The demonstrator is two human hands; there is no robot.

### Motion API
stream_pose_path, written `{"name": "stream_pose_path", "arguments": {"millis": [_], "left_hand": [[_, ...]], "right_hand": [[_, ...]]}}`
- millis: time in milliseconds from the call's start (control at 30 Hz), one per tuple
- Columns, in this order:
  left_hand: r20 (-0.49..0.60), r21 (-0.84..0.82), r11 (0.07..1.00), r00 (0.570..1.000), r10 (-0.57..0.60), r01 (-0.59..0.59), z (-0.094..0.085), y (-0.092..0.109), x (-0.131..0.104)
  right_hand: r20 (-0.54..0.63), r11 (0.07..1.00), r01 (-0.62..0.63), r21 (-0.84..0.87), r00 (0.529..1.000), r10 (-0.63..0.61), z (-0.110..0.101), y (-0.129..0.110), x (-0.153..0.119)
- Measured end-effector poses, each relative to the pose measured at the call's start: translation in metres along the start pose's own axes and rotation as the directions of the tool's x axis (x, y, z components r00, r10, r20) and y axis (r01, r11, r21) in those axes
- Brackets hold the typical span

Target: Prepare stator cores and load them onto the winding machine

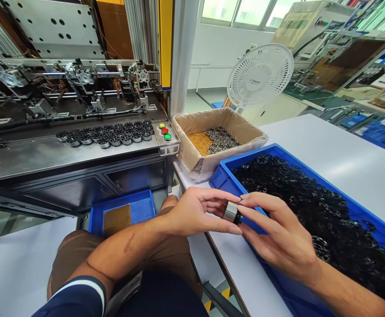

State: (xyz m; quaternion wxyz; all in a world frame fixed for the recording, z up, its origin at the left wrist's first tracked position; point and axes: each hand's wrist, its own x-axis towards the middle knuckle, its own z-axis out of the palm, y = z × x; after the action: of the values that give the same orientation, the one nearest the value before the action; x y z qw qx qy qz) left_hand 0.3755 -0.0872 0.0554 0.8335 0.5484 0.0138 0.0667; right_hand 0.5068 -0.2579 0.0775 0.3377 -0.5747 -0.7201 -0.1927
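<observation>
Between my two hands, over the near edge of the blue crate, is a small round part (231, 211) with a silver metal side and a black end. My left hand (201, 211) grips its silver side from the left, fingers above and thumb below. From the right, my right hand (280, 235) pinches the black end with its fingertips. Beneath my right hand, the blue crate (223, 169) holds a heap of black ring-shaped plastic pieces (338, 233). One paler round piece (320, 248) shows beside my right wrist.
A plastic-lined carton (192, 160) with silver ring parts stands behind the crate. Rows of black-and-silver parts (113, 134) sit on the machine's metal ledge, beside a button box (166, 136). A white fan (260, 77) stands behind. A blue tray (142, 204) lies low left.
</observation>
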Motion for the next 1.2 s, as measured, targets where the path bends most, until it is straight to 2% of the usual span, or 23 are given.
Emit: {"name": "stream_pose_path", "arguments": {"millis": [167, 333, 600, 733, 833, 900, 933, 967, 1000, 1033, 1100, 1167, 1200], "left_hand": [[-0.009, 0.025, 0.999, 1.000, -0.020, 0.020, -0.001, -0.004, 0.001], [-0.006, 0.037, 0.998, 0.999, -0.040, 0.040, -0.002, -0.006, 0.000], [0.016, 0.063, 0.994, 0.996, -0.087, 0.086, -0.001, -0.007, -0.003], [0.046, 0.075, 0.997, 0.998, -0.036, 0.032, 0.004, -0.010, -0.007], [0.069, 0.189, 0.979, 0.996, 0.060, -0.072, 0.001, -0.013, -0.009], [0.058, 0.342, 0.927, 0.988, 0.141, -0.153, -0.005, -0.014, -0.008], [0.037, 0.413, 0.896, 0.986, 0.161, -0.162, -0.009, -0.013, -0.007], [0.006, 0.460, 0.877, 0.988, 0.157, -0.142, -0.013, -0.013, -0.005], [-0.033, 0.476, 0.874, 0.990, 0.135, -0.103, -0.018, -0.013, -0.003], [-0.072, 0.462, 0.885, 0.992, 0.102, -0.058, -0.021, -0.012, -0.001], [-0.139, 0.369, 0.929, 0.989, 0.050, 0.005, -0.026, -0.011, 0.004], [-0.184, 0.279, 0.960, 0.981, 0.061, -0.007, -0.028, -0.011, 0.006], [-0.198, 0.269, 0.963, 0.977, 0.081, -0.025, -0.028, -0.011, 0.006]], "right_hand": [[-0.006, 0.999, 0.002, -0.035, 1.000, -0.002, -0.001, 0.001, -0.002], [0.035, 0.997, 0.008, -0.070, 0.999, -0.005, -0.003, 0.002, -0.005], [0.075, 0.962, 0.177, -0.209, 0.984, -0.165, -0.007, 0.003, -0.001], [0.035, 0.958, 0.197, -0.207, 0.980, -0.194, -0.001, 0.000, -0.001], [0.045, 0.981, 0.137, -0.136, 0.990, -0.132, -0.002, 0.016, -0.001], [0.115, 0.983, -0.058, -0.171, 0.990, 0.079, -0.011, 0.044, -0.005], [0.162, 0.942, -0.208, -0.262, 0.953, 0.255, -0.018, 0.063, -0.010], [0.193, 0.834, -0.365, -0.413, 0.860, 0.472, -0.025, 0.083, -0.017], [0.231, 0.676, -0.460, -0.576, 0.702, 0.674, -0.032, 0.104, -0.025], [0.245, 0.596, -0.485, -0.639, 0.606, 0.756, -0.038, 0.124, -0.036], [0.269, 0.500, -0.503, -0.705, 0.463, 0.844, -0.045, 0.156, -0.060], [0.297, 0.473, -0.513, -0.717, 0.389, 0.872, -0.044, 0.175, -0.084], [0.306, 0.468, -0.517, -0.717, 0.370, 0.877, -0.042, 0.180, -0.095]]}}
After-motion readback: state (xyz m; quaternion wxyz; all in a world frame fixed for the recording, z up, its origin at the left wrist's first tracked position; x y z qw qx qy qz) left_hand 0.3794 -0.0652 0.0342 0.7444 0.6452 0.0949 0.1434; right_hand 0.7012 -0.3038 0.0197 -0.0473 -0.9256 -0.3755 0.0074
